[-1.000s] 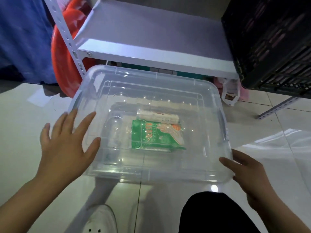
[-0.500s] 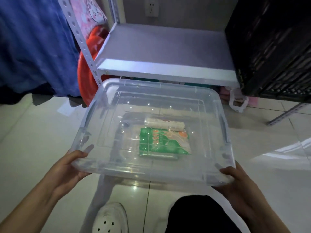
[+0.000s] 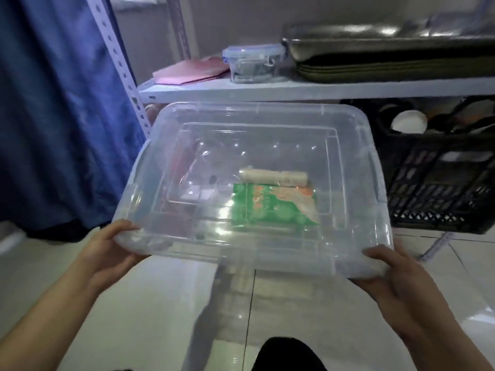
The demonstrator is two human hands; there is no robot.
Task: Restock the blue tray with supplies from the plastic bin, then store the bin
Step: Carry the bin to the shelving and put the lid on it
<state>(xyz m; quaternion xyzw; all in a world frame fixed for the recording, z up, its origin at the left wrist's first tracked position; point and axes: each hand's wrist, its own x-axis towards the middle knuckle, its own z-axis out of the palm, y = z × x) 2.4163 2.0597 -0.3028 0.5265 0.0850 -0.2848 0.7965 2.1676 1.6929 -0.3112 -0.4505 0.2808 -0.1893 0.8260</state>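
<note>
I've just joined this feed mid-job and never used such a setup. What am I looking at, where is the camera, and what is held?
There is no machine: a person works bare-handed. The one picture comes from a camera on their head, looking forward and down. The left hand and right hand grip the near corners of a clear plastic bin, held above the tiled floor. Inside lie a green packet and a pale roll. Behind is a shelf with a small lidded container and metal trays; a black crate sits below it.

Clear plastic bin (image 3: 171,145), green-orange packet (image 3: 273,207), blue curtain (image 3: 53,116), black crate (image 3: 439,183).
</note>
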